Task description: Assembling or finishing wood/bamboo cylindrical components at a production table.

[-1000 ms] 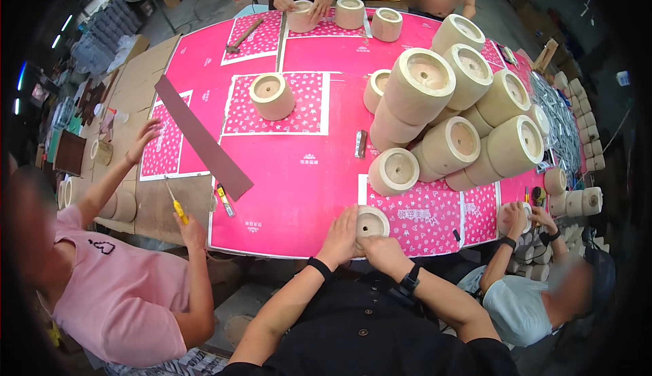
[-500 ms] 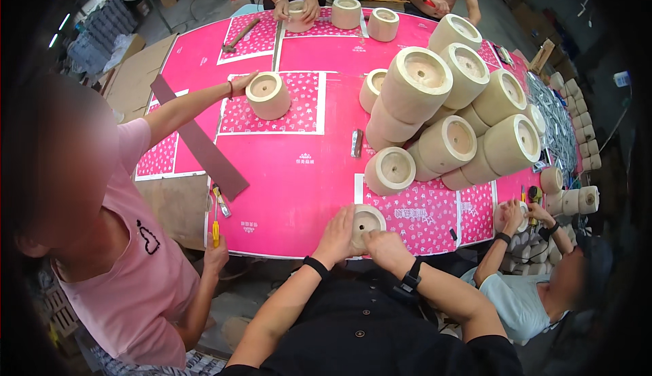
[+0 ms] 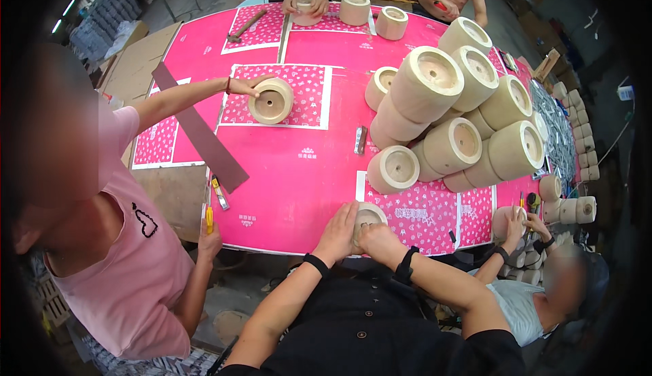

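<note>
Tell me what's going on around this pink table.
The wearer's left hand is against the side of a pale hollow cylinder at the near edge of the table, with the right hand curled at its top. To the left, a co-worker in pink touches another cylinder and holds a yellow-handled tool. More cylinders are piled to the right.

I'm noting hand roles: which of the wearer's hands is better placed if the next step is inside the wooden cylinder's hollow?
Probably the right hand: it is curled at the open top of the wooden cylinder, while the left hand lies against the outer side.
</note>
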The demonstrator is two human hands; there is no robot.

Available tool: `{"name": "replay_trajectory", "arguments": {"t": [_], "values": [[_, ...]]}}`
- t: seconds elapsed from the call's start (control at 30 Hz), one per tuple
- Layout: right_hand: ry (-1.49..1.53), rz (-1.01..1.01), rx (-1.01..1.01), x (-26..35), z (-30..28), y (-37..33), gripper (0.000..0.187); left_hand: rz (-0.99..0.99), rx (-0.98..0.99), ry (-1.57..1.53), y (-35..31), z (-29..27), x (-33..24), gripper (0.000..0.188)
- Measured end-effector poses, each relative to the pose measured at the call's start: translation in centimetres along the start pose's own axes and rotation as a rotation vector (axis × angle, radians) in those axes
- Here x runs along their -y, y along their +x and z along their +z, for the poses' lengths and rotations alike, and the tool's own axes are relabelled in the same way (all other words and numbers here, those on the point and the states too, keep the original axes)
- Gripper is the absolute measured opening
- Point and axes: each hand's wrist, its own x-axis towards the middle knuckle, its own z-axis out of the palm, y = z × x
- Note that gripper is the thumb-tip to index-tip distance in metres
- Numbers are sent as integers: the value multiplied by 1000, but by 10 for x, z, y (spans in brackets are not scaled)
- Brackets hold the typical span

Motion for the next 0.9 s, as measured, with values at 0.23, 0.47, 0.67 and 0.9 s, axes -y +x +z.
{"name": "replay_trajectory", "arguments": {"t": [0.23, 0.47, 0.67, 0.9], "values": [[193, 71, -85, -7, 0, -8, 12, -31, 34, -37, 3, -7, -5, 116], [271, 119, -222, -4, -27, -28, 20, -17, 30, -33, 2, -4, 0, 120], [355, 140, -208, 6, 22, -13, 15, -7, 68, 1, 6, -6, -5, 120], [173, -242, -256, -28, -21, -15, 23, -33, 62, -42, 2, -7, -5, 121]]}}
